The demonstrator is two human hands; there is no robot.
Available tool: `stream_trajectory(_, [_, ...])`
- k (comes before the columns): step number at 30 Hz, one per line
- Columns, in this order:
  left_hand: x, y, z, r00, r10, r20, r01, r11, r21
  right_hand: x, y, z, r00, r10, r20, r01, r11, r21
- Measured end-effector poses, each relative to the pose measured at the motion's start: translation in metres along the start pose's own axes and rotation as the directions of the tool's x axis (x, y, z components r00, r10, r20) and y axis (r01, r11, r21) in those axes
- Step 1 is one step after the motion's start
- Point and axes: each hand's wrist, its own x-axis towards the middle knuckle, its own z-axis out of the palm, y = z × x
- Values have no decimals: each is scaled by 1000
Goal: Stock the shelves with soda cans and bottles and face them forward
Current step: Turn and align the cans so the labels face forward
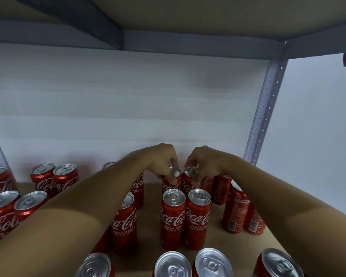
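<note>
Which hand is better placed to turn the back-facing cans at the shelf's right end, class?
The right hand, probably. Those back-facing cans stand directly under the right forearm, showing nutrition panels. The left hand grips a can further left and would have to cross over.

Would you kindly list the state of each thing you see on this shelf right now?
Left hand: grips the left back can, upright.
Right hand: grips the right back can, upright.
Middle pair of cans: upright, logos forward, untouched.
Cans on the right: upright, back labels showing, not faced.
Shelf board: partly stocked.
</note>
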Motion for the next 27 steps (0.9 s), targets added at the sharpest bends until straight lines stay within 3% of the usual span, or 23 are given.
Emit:
stream_trajectory(14, [6,-11,-5,1000,-17,-6,17,999,-30,21,0,2,998,49,-31,-46,996,80])
stream_trajectory(27, [10,-9,-4,1000,2,-8,-2,1000,15,18,-13,-11,992,-128,-14,122,969,-213])
